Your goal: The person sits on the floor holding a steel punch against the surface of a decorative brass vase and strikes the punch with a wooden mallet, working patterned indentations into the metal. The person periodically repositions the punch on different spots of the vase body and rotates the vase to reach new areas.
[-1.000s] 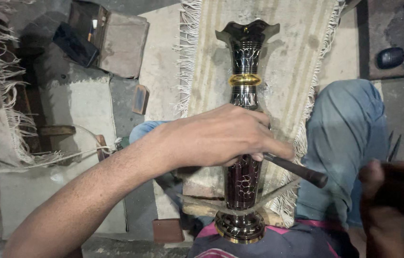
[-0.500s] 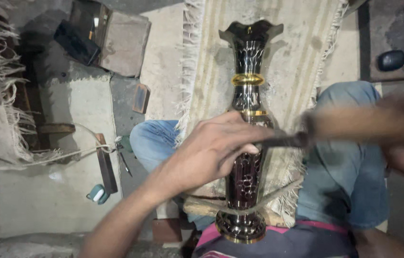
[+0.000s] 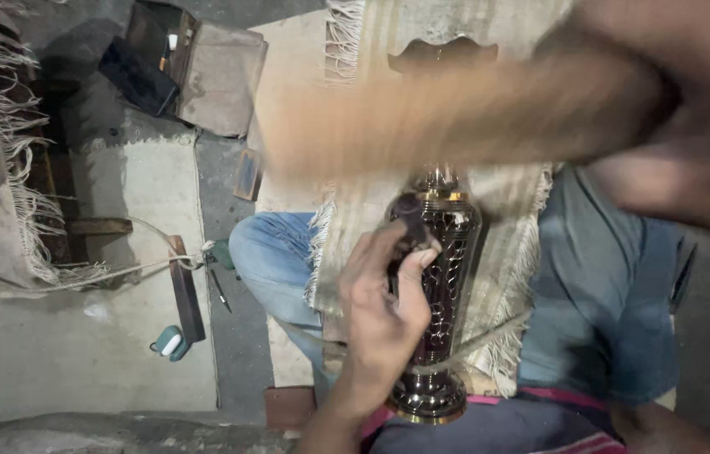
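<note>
The left hand (image 3: 384,307) is pinching a short dark punch (image 3: 412,220) between thumb and fingers, its grip clenched around the tool and its tip pressing against the side of a tall dark metal vase (image 3: 443,277) with a cut-out pattern and a gold band near the neck. The vase is lying along the person's lap, its round polished foot close to the body and its fluted mouth pointing away, resting on a fringed beige cloth (image 3: 506,244) that is spreading over the knees in blue jeans (image 3: 275,261).

The right hand (image 3: 691,160) is sweeping across the upper part of the view as a heavy blur — it is gripping a long wooden handle (image 3: 456,118), though how tightly the fingers are closing cannot be told.

On the concrete floor (image 3: 86,353) to the left, a flat dark metal bar (image 3: 185,294) is lying near a small teal object (image 3: 168,343), and an open wooden box (image 3: 195,71) is sitting farther off.
</note>
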A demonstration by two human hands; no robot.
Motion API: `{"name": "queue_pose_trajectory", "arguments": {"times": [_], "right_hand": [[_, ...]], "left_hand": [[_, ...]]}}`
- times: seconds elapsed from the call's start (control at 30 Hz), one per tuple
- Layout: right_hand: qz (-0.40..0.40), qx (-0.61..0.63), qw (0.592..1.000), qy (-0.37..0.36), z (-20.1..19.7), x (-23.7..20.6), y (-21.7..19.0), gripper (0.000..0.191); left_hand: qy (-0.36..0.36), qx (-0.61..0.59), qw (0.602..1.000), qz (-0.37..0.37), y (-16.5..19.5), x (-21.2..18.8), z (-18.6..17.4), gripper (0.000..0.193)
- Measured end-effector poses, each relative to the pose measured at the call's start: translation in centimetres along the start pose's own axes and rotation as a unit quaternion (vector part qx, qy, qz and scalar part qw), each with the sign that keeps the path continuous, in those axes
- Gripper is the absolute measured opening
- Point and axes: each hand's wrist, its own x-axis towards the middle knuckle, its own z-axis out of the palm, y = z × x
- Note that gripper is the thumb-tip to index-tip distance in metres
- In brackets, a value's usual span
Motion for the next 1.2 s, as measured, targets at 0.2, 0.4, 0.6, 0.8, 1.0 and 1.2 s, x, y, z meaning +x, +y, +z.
{"name": "queue_pose_trajectory", "arguments": {"times": [0.2,0.4,0.6,0.8,1.0,1.2], "right_hand": [[0.046,-0.227,0.939,-0.254,-2.9,4.9,-5.0,0.06],[0.067,-0.298,0.932,-0.197,-0.5,1.6,-3.1,0.063],[0.01,-0.301,0.932,-0.2,-3.4,4.4,-7.4,0.057],[-0.024,-0.329,0.936,-0.124,-3.7,2.8,-7.3,0.084],[0.025,0.033,0.999,0.023,1.9,-3.6,1.7,0.057],[0.16,0.426,0.849,0.267,12.3,-6.4,-1.2,0.035]], "left_hand": [[0.097,0.008,0.994,0.051,-0.3,-1.1,1.8,0.015],[0.12,-0.001,0.993,0.023,-0.7,-1.7,2.4,0.009],[0.148,0.053,0.986,0.051,-0.7,-2.3,2.7,0.016],[0.134,0.088,0.979,0.128,-1.3,-2.8,2.4,0.019],[0.072,-0.079,0.994,0.018,-1.0,-0.7,1.1,0.025],[-0.204,-0.004,0.968,0.145,-0.2,3.6,-2.7,0.034]]}}
